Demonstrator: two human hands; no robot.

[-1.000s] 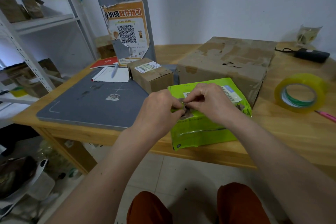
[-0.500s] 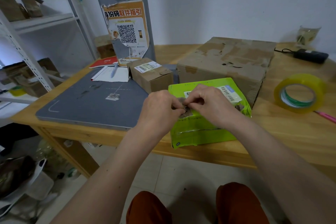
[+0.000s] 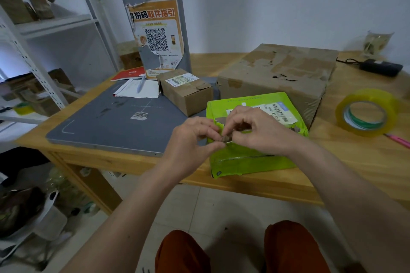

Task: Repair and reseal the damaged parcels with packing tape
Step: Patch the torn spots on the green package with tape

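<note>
Surface (image 3: 277, 179) is wood, against a white wall (image 3: 288, 2); shelving (image 3: 44, 26) stands left. Left hand (image 3: 190, 139) and right hand (image 3: 257, 131) pinch the torn green parcel (image 3: 250, 159).

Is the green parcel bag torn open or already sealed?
Torn open: the green bag has a ragged hole, which both hands pinch; no tape visible there.

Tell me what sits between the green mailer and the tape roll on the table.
In the head view, only bare wooden table separates the green mailer from the tape roll; the big cardboard box stands just behind that stretch.
</note>
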